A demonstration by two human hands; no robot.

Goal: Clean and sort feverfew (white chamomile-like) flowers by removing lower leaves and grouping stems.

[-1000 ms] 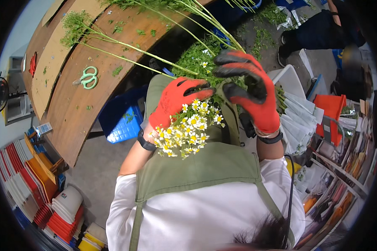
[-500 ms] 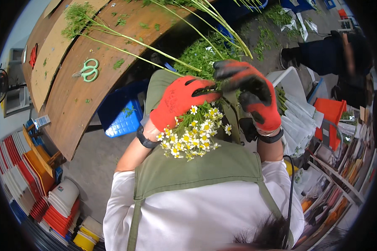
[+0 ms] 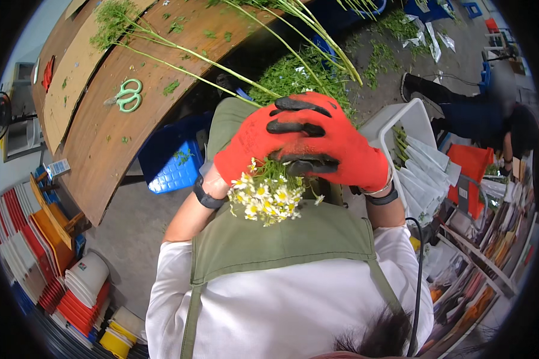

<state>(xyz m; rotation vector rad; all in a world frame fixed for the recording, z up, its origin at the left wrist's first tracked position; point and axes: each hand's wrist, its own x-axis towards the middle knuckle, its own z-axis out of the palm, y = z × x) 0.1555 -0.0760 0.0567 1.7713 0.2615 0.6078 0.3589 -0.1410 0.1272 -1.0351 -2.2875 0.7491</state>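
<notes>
A bunch of small white daisy-like flowers with yellow centres (image 3: 266, 199) hangs blooms toward my green apron (image 3: 281, 245). My left hand (image 3: 251, 137), in a red glove with black fingers, is closed around the stems just beyond the blooms. Over it lies my right hand (image 3: 335, 143), gloved alike, its fingers wrapped across the left hand and the bunch. Both hands touch. The stems between them are mostly hidden. Long green stems (image 3: 221, 66) stretch from the table toward my hands; I cannot tell whether they touch the gloves.
On the wooden table (image 3: 102, 155) lie green-handled scissors (image 3: 127, 96) and leaf scraps. Below is a blue crate (image 3: 172, 167); a heap of cut greenery (image 3: 293, 81) lies ahead. To the right stand a white bin (image 3: 422, 119) with wrapped bundles (image 3: 422, 173) and another person (image 3: 479, 116).
My right hand has come down and left from beside the bunch and closed over the left hand. The flowers are pulled closer together. The person at right has shifted.
</notes>
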